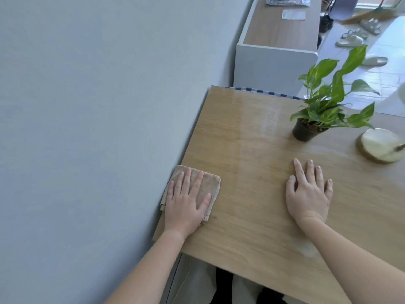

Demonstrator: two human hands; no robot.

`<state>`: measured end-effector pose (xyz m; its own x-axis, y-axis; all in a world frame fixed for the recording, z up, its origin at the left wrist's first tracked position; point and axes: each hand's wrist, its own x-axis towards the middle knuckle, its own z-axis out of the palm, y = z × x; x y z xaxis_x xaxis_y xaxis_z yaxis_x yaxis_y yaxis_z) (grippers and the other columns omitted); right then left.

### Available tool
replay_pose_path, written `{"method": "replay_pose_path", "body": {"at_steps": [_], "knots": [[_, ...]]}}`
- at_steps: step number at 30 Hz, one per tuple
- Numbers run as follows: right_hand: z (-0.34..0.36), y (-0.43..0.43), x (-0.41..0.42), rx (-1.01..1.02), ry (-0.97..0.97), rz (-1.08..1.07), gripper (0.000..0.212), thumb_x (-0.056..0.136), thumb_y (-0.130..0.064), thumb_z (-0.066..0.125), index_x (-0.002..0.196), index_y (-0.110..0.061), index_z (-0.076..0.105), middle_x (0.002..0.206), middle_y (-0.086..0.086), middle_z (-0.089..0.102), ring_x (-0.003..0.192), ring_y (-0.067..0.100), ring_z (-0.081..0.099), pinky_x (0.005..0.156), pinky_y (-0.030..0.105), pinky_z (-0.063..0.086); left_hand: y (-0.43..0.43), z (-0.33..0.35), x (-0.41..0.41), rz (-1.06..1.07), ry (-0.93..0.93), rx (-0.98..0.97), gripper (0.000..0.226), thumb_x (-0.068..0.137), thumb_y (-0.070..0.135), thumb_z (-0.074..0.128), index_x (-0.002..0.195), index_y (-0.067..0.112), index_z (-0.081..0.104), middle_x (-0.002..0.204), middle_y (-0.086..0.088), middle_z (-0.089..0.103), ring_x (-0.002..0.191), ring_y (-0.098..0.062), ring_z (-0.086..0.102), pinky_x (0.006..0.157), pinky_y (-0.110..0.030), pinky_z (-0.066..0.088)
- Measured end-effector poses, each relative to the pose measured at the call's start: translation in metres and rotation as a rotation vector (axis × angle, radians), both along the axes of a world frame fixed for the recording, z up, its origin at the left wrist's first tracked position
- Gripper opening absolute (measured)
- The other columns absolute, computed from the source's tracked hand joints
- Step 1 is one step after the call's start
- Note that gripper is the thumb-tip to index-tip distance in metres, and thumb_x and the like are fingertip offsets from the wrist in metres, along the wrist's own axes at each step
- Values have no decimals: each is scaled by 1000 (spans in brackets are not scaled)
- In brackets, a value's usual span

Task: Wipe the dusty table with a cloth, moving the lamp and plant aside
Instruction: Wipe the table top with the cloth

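Head view: cloth (205, 182) lies under flat left hand (186, 202), by wall (87, 128).

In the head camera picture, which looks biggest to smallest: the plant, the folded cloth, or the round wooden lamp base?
1. Plant, leaves included, takes up the most picture.
2. Cloth and lamp base look about alike. The left hand covers part of the cloth, the frame edge may cut off the base, and the cloth lies nearer the camera, so I won't rank them.
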<state>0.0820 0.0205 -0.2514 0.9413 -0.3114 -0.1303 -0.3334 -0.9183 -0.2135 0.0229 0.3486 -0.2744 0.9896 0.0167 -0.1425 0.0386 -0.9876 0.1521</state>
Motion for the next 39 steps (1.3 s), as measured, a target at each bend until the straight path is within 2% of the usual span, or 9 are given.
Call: {"method": "replay_pose_path", "body": {"at_steps": [9,13,18,24,31,35,39], "knots": [[-1,-1,-6,10,21,24,58,109,-47,21,167,-46,15,178,-5,9,164,17,3,132,48,-2,20,-7,-97,19,-5,36,72,109,69,20,172,38,3,181,4,-4,167,-19,-6,133,-49,8],[-3,-1,-6,9,38,41,58,110,-47,16,167,-46,7,178,-5,3,164,17,-1,132,49,-4,20,-9,-99,35,-7,44,72,109,69,19,172,35,7,181,4,1,167,-19,0,132,-48,10],[-6,-2,-5,10,41,40,59,110,-47,16,167,-45,3,178,-5,0,164,16,-4,132,49,-5,17,-14,-91,69,-18,50,78,111,65,23,173,21,5,181,2,2,167,-17,3,131,-45,11],[-9,-3,-1,2,29,44,59,110,-47,17,167,-46,2,178,-6,0,164,15,-4,132,49,-4,5,-7,-4,84,1,-16,81,109,68,14,171,21,-10,179,2,-13,165,-13,-15,135,-40,1],[-16,-4,1,-31,17,39,60,110,-49,19,166,-48,-1,175,-10,-5,163,12,-6,132,47,-4,-18,4,135,109,-5,-88,81,108,66,17,172,20,0,180,1,-5,166,-15,-8,133,-35,-3],[-23,-5,4,-61,-3,18,60,110,-48,24,166,-48,5,177,-10,4,163,12,-2,132,48,1,-33,9,202,104,9,-93,81,109,62,22,172,16,2,180,-2,-4,166,-17,-7,135,-37,-2],[-29,-5,5,-74,-63,1,62,104,-49,26,166,-46,17,175,-8,16,163,15,12,132,49,8,-47,11,262,95,9,-89,81,110,61,21,172,14,1,180,-4,-4,166,-18,-6,135,-38,-2]]}}
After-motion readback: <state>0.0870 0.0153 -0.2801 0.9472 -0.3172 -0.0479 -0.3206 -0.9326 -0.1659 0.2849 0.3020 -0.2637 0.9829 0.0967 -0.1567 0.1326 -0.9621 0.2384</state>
